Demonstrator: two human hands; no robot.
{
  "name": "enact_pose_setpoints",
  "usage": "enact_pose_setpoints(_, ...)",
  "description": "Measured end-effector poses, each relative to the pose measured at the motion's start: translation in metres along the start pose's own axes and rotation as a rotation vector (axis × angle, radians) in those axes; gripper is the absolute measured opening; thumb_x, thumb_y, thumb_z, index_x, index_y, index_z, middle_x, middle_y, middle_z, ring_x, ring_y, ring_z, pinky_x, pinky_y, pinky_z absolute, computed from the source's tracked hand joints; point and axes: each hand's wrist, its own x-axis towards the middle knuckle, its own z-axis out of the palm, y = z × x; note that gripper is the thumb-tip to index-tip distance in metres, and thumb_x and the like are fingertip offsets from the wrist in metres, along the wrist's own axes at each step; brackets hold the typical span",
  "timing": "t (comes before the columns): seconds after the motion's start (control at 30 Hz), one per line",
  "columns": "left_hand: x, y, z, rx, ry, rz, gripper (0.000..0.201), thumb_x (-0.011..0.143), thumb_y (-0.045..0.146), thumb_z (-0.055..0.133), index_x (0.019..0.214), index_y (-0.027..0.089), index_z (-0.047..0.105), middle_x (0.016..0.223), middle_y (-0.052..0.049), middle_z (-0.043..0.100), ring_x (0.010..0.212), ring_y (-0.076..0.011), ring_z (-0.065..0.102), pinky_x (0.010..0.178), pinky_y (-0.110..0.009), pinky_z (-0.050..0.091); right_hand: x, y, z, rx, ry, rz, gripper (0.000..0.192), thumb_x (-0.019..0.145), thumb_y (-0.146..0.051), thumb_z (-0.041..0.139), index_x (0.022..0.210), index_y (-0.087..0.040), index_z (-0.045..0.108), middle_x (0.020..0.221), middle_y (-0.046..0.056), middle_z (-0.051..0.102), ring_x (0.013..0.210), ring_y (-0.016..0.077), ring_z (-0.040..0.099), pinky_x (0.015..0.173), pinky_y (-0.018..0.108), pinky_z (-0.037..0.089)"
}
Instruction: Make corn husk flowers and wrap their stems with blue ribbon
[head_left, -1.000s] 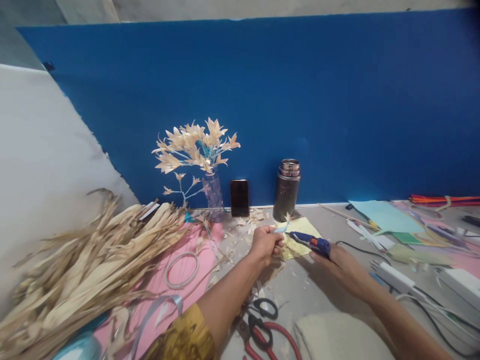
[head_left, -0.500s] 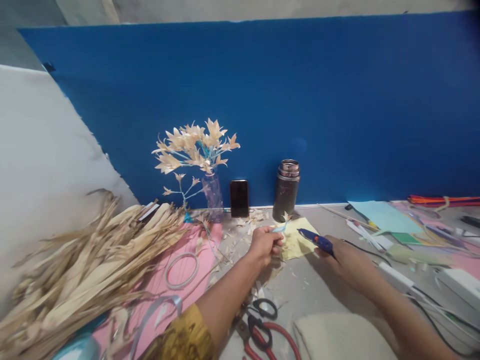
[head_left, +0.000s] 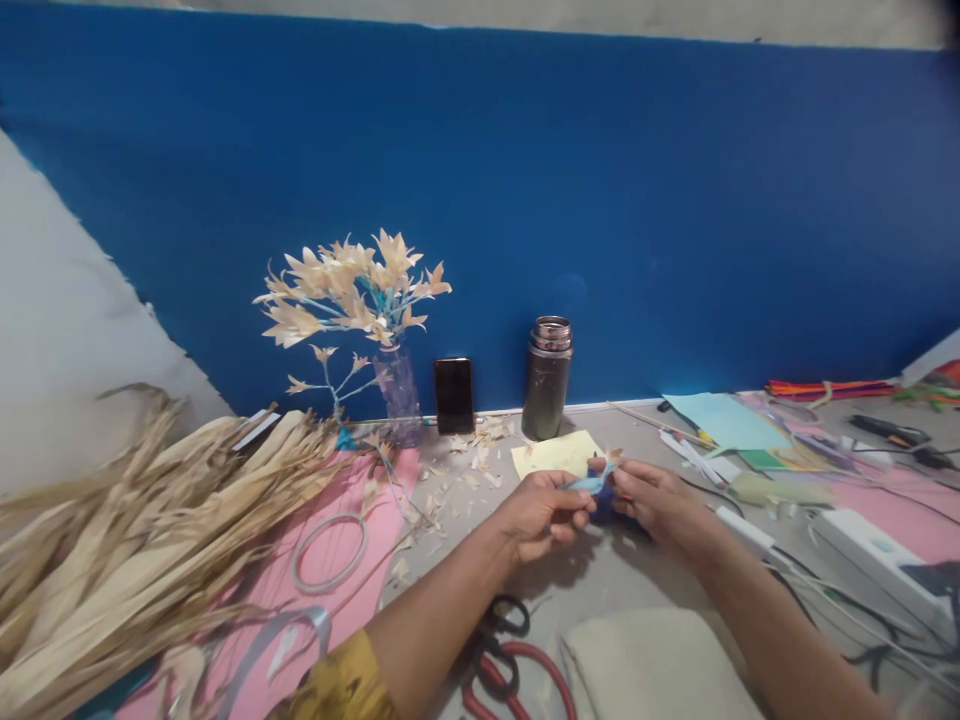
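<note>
Pinched in the fingers of my left hand (head_left: 546, 510) is a light-blue strip (head_left: 586, 484), wrapped at the stem of a small pale husk flower (head_left: 613, 458). My right hand (head_left: 652, 500) has its fingertips closed on the flower's stem just below the petals. The two hands are close together above the table. Under and behind the fingers shows part of a dark-blue glue gun (head_left: 602, 505), mostly hidden; whether it is still touched by the right hand is not clear. A yellow paper sheet (head_left: 553, 456) lies just behind my hands.
Dried husks (head_left: 150, 540) heap up at left beside pink paper (head_left: 360, 560) and a ring (head_left: 330, 585). Husk flowers (head_left: 352, 285) stand in a clear bottle (head_left: 401, 395), near a phone (head_left: 454, 396) and flask (head_left: 548, 380). Scissors (head_left: 499, 665), cloth (head_left: 652, 665) and a power strip (head_left: 877, 565) lie in front.
My right hand has come left to the small flower; the glue gun it held out is now mostly hidden beneath the fingers. My left hand still holds the blue strip. The view has turned right.
</note>
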Motion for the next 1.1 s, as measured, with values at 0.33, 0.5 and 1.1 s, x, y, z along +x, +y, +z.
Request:
enact_pose_setpoints(0.33,-0.001,-0.011,0.011,0.09,0.023,0.118,0.04,0.055,0.031,0.09,0.072,0.014,0.058,0.07,-0.003,0.065,0.048,-0.0069,0.054,0.034,-0.015,0.024,0.003,0.007,0.007,0.256,0.057,0.018,0.038,0.062,-0.047,0.091,0.075,-0.016,0.075,0.062,0.0,0.059,0.06,0.0135,0.05,0.061,0.028,0.042)
enact_pose_setpoints(0.5,0.001,-0.017,0.017,0.176,0.115,0.248,0.04,0.055,0.038,0.088,0.066,0.015,0.057,0.064,0.0,0.061,0.047,-0.008,0.053,0.035,-0.017,0.032,0.004,0.006,0.015,0.22,0.241,-0.098,0.04,0.058,-0.046,0.092,0.058,-0.016,0.066,0.059,-0.003,0.052,0.058,0.0107,0.04,0.054,0.024,0.034)
enact_pose_setpoints(1.1,-0.004,-0.014,0.014,-0.014,-0.008,0.028,0.032,0.061,0.024,0.087,0.076,0.012,0.062,0.063,0.001,0.055,0.046,-0.0034,0.043,0.037,-0.014,0.027,-0.004,-0.001,0.008,0.252,0.022,-0.035,0.034,0.065,-0.045,0.089,0.082,-0.017,0.079,0.076,0.003,0.068,0.069,0.0155,0.057,0.068,0.029,0.046)
